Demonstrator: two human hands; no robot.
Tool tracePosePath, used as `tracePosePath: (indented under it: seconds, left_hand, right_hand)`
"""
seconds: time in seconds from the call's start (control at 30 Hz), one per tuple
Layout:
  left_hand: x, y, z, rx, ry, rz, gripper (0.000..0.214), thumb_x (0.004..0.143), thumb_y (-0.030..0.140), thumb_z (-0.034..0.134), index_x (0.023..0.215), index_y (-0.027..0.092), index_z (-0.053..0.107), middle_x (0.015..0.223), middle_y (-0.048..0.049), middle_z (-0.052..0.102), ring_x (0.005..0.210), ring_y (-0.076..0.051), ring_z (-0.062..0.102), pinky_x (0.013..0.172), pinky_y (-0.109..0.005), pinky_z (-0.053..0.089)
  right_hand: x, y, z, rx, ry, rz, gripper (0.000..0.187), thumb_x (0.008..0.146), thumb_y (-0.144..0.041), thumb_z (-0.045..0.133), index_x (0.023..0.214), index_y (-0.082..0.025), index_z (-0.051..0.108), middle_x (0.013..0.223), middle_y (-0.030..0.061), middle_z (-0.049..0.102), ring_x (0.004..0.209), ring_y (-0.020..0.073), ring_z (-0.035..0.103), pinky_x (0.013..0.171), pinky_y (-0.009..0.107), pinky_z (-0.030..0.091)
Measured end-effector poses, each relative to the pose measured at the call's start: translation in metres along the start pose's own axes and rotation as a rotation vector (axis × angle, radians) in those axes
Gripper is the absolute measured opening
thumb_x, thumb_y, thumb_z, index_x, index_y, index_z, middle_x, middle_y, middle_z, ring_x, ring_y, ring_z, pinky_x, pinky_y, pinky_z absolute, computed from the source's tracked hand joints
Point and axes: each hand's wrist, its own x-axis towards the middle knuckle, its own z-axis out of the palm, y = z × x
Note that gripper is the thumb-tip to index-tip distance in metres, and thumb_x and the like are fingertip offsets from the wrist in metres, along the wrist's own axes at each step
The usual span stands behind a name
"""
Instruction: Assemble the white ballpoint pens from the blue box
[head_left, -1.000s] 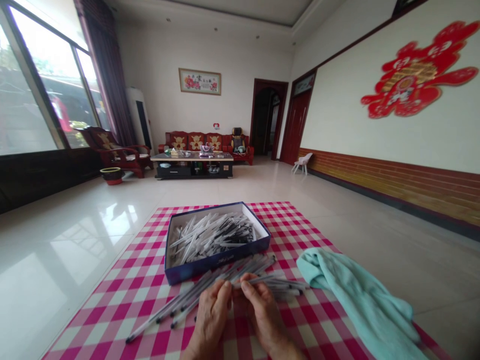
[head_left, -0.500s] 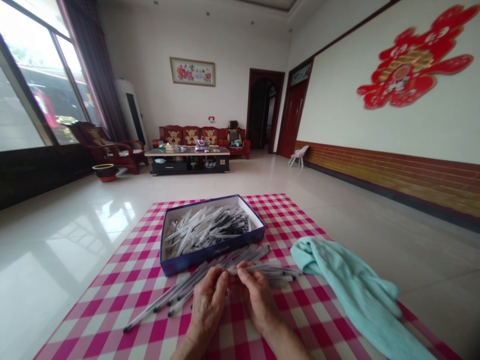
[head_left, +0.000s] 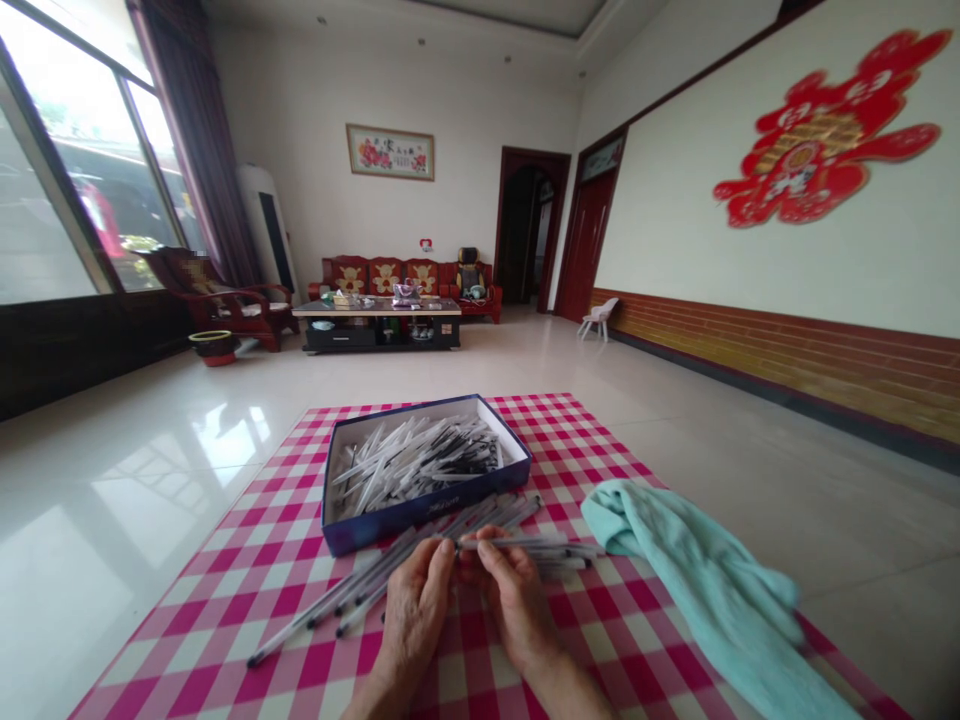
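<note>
The left hand (head_left: 416, 620) and right hand (head_left: 510, 600) both pinch a sheaf of clear ballpoint pens (head_left: 330, 605), its barrels fanning out on either side of the hands. The sheaf sits just in front of an open blue box (head_left: 427, 518) heaped with more loose pens (head_left: 412, 465). The box stands on a pink-and-white checked cloth (head_left: 225, 600) spread over the tiled floor (head_left: 127, 480), with a crumpled aqua towel (head_left: 697, 570) to the right of the hands.

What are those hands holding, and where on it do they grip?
The left hand grips a bunch of clear plastic pens around their middles; the right hand pinches some near their ends.
</note>
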Motion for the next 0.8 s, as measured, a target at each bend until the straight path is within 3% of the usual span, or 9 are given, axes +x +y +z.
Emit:
tracePosePath:
  seconds: [0.1, 0.3, 0.43, 0.53, 0.67, 0.8]
  left_hand:
    - [-0.0019, -0.0001, -0.0001, -0.044, -0.027, 0.055, 0.031, 0.084, 0.045, 0.05, 0.087, 0.016, 0.063, 0.062, 0.0015, 0.058, 0.054, -0.012, 0.05, 0.05, -0.02, 0.038]
    - [0.0025, -0.0033, -0.0014, 0.062, 0.003, 0.007, 0.038, 0.085, 0.047, 0.047, 0.061, 0.018, 0.052, 0.052, 0.0048, 0.045, 0.05, -0.01, 0.041, 0.047, -0.019, 0.032]
    - [0.0033, -0.0037, -0.0011, 0.065, -0.005, -0.043, 0.045, 0.087, 0.051, 0.041, 0.056, 0.019, 0.045, 0.049, 0.0053, 0.041, 0.047, -0.009, 0.036, 0.045, -0.02, 0.029]
    - [0.0017, -0.002, -0.0004, 0.01, -0.01, -0.034, 0.043, 0.087, 0.052, 0.042, 0.061, 0.018, 0.051, 0.05, 0.0046, 0.045, 0.046, -0.009, 0.039, 0.043, -0.02, 0.03]
    - [0.0, -0.002, 0.0004, -0.074, -0.029, 0.023, 0.033, 0.084, 0.047, 0.05, 0.088, 0.016, 0.061, 0.058, 0.0023, 0.055, 0.05, -0.011, 0.048, 0.045, -0.02, 0.035]
    - [0.0002, -0.005, 0.0006, -0.065, -0.051, 0.04, 0.032, 0.085, 0.046, 0.05, 0.081, 0.016, 0.06, 0.056, 0.0034, 0.053, 0.05, -0.01, 0.047, 0.047, -0.019, 0.036]
  right_hand:
    - [-0.0003, -0.0013, 0.0012, 0.037, -0.043, 0.013, 0.015, 0.078, -0.032, 0.067, 0.088, -0.022, 0.06, 0.083, 0.0022, 0.072, 0.071, 0.0217, 0.066, 0.066, 0.035, 0.05]
    - [-0.0041, -0.0038, 0.0048, 0.011, -0.075, 0.014, 0.013, 0.079, -0.029, 0.065, 0.089, -0.021, 0.06, 0.081, 0.0023, 0.072, 0.07, 0.0207, 0.066, 0.068, 0.035, 0.05]
    - [-0.0034, -0.0025, 0.0026, -0.01, -0.049, 0.018, 0.013, 0.079, -0.029, 0.066, 0.088, -0.021, 0.061, 0.079, 0.0016, 0.072, 0.07, 0.0195, 0.065, 0.069, 0.034, 0.049]
    - [-0.0013, -0.0008, 0.0005, 0.002, -0.014, 0.001, 0.016, 0.077, -0.031, 0.068, 0.088, -0.021, 0.062, 0.082, 0.0024, 0.072, 0.071, 0.0196, 0.065, 0.068, 0.033, 0.049]
    - [-0.0003, -0.0007, 0.0011, 0.043, -0.025, 0.008, 0.016, 0.078, -0.031, 0.067, 0.089, -0.021, 0.06, 0.081, 0.0026, 0.072, 0.071, 0.0203, 0.066, 0.069, 0.036, 0.05]
    - [-0.0013, -0.0024, 0.0037, 0.033, -0.046, 0.013, 0.018, 0.077, -0.032, 0.067, 0.088, -0.02, 0.059, 0.079, 0.0035, 0.072, 0.07, 0.0219, 0.067, 0.066, 0.036, 0.051]
